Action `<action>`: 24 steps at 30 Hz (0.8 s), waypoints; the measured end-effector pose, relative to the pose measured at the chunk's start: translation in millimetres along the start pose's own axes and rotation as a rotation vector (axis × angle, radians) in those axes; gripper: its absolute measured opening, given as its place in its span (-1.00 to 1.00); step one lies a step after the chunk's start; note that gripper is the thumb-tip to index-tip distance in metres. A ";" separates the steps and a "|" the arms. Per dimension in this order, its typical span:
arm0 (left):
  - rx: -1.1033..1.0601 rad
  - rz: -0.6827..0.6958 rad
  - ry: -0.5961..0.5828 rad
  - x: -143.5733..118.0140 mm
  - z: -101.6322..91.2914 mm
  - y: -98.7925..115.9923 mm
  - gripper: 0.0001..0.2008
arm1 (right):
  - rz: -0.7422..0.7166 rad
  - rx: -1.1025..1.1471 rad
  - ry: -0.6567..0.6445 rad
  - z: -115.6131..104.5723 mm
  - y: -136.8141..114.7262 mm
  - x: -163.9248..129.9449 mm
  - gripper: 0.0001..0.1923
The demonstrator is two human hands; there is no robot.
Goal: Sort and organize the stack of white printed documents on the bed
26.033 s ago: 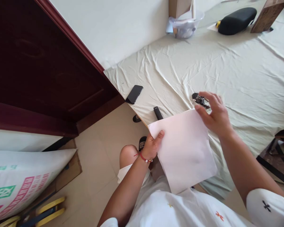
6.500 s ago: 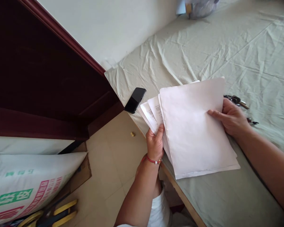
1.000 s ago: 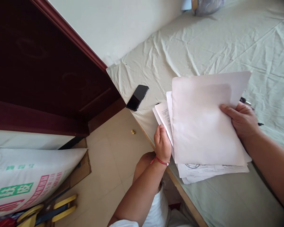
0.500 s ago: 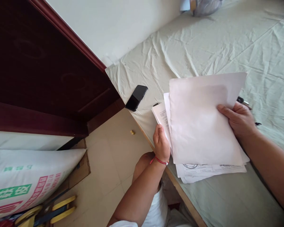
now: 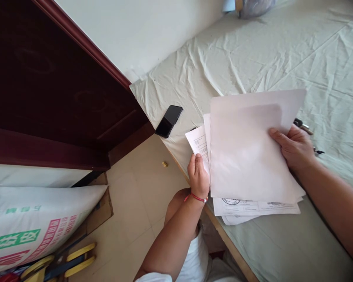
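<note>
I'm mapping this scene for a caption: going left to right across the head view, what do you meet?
Printed sack → black phone → left hand → stack of papers → right hand, with keys showing just behind it on the sheet-covered table.

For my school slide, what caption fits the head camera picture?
Left hand and right hand hold a stack of papers beside a phone.

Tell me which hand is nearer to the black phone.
Left. The left hand grips the papers just right of and below the black phone; the right hand holds their far edge, much farther away.
</note>
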State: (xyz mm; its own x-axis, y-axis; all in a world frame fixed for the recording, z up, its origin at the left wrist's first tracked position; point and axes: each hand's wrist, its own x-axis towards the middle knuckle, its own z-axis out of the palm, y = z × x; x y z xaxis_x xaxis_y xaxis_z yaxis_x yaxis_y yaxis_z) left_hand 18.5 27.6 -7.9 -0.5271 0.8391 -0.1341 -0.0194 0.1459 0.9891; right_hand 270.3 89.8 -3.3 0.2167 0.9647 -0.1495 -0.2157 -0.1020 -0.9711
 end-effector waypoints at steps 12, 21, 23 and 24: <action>-0.139 0.024 -0.174 3.7 -7.2 4.7 -0.61 | 0.110 0.102 0.044 -4.6 -11.8 3.7 -0.61; -0.021 0.006 -0.114 1.7 -5.8 -0.9 -0.59 | 0.041 0.026 -0.102 1.0 -7.0 -3.7 -0.62; 0.005 -0.026 -0.076 1.1 -5.7 -1.0 -0.57 | 0.030 0.015 -0.106 0.4 -4.6 -3.4 -0.64; 0.020 -0.025 -0.069 0.7 -5.9 -0.2 -0.56 | 0.022 0.008 -0.103 0.2 -3.7 -3.5 -0.65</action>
State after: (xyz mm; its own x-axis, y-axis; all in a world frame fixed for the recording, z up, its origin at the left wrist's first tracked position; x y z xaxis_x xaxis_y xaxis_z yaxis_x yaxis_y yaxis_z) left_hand 13.1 25.0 -7.8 -0.4665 0.8693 -0.1637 -0.0148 0.1774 0.9840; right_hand 270.1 86.9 0.8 0.1127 0.9822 -0.1503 -0.2272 -0.1218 -0.9662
